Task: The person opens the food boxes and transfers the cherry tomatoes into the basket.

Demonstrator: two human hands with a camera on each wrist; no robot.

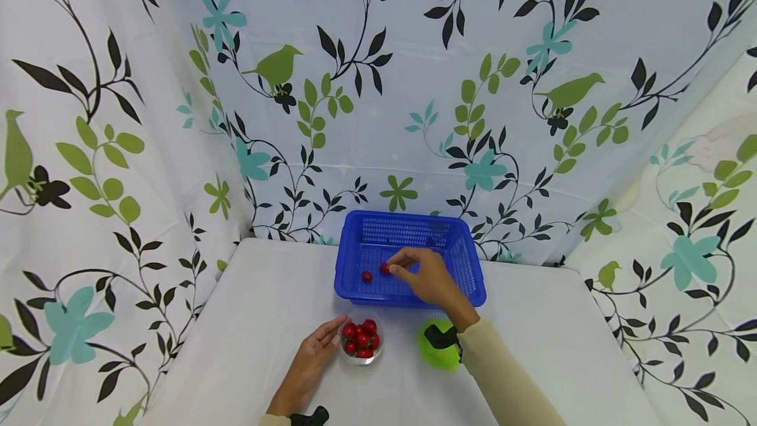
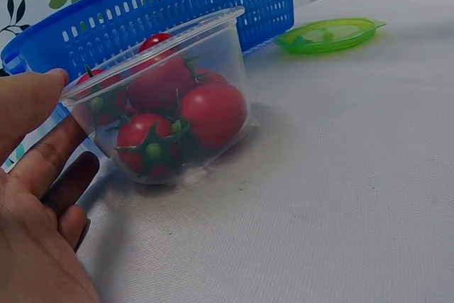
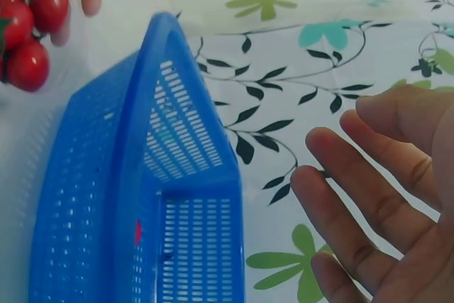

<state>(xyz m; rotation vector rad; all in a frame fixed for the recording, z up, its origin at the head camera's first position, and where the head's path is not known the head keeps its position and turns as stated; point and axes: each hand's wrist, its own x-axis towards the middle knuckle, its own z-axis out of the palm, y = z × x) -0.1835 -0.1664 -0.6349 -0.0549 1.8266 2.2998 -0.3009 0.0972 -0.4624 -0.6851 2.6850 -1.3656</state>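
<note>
A small clear plastic tub (image 1: 361,361) filled with several red tomatoes (image 2: 214,113) with green stems stands on the table. My left hand (image 1: 313,360) rests against its left side, thumb near the rim (image 2: 234,13), fingers fairly straight. Over the blue basket (image 1: 408,298) reaches my right hand (image 1: 427,276), fingers bent slightly downward. Inside lie two tomatoes: one (image 1: 367,277) apart on the left, another (image 1: 385,269) right by the right fingertips. In the right wrist view the right fingers (image 3: 369,207) are spread, with nothing seen between them.
Under my right wrist, a bright green lid-like dish (image 2: 330,35) lies flat on the white table (image 1: 254,307). The basket stands at the table's back edge, against a curtain (image 1: 367,130) printed with leaves and birds. Similar cloth hangs on both sides.
</note>
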